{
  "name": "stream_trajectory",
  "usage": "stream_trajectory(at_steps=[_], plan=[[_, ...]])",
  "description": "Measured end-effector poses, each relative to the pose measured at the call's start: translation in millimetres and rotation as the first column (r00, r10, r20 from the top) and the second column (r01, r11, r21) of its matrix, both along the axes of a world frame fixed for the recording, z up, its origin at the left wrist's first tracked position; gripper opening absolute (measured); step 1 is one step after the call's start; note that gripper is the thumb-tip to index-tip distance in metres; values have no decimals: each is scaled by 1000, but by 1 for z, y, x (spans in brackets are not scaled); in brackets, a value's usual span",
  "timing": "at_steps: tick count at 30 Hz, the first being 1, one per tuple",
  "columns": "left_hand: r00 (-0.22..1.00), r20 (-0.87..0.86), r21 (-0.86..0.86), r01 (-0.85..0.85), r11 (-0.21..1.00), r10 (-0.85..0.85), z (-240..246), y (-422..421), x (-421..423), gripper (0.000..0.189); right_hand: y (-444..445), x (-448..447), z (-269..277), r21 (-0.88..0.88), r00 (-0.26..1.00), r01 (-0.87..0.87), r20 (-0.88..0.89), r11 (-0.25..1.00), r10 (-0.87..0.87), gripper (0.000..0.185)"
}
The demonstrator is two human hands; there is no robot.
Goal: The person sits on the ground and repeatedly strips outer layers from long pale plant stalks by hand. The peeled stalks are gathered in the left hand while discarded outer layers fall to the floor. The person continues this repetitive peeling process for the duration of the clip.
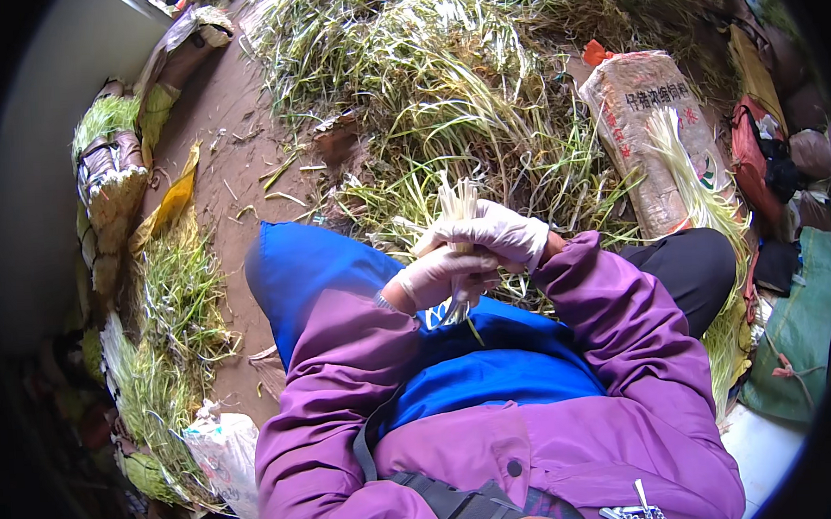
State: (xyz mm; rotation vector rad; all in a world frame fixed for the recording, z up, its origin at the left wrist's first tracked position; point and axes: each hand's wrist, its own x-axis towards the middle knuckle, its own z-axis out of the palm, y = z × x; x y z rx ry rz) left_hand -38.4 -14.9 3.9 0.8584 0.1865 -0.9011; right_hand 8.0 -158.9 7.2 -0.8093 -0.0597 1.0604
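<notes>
My left hand (440, 276), in a whitish glove, is wrapped around the lower part of a small bundle of pale stalks (460, 200). Higher up, my right hand (501, 231), gloved the same way, grips that bundle from the right. The hands press close together above my lap. Cut-looking stalk ends stick up in a rough tuft over the fingers, while the lower ends hang towards a blue apron (490, 374). Parts of the fingers hide one another. Just beyond the hands lies a large heap of green and yellowish long-leaved stalks (449, 84).
A printed woven sack (647, 138) lies at the right, with a sheaf of pale stalks (690, 171) across it. Tied bundles (112, 168) line the left wall. More loose greens (181, 297) and a white plastic bag (222, 456) are at the left. A green sack (794, 333) lies far right.
</notes>
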Motion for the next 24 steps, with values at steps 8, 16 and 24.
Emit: stream_trajectory(at_steps=[8, 16, 24], plan=[[914, 163, 412, 280, 867, -372, 12, 10, 9, 42, -25, 37, -25, 74, 912, 167, 367, 983, -182, 36], [468, 511, -154, -775, 613, 721, 72, 132, 50, 40, -79, -14, -140, -942, 619, 163, 330, 295, 712, 51], [38, 754, -291, -875, 386, 656, 141, 188, 59, 49, -65, -46, -171, -936, 326, -351, -99, 23, 940, 63]])
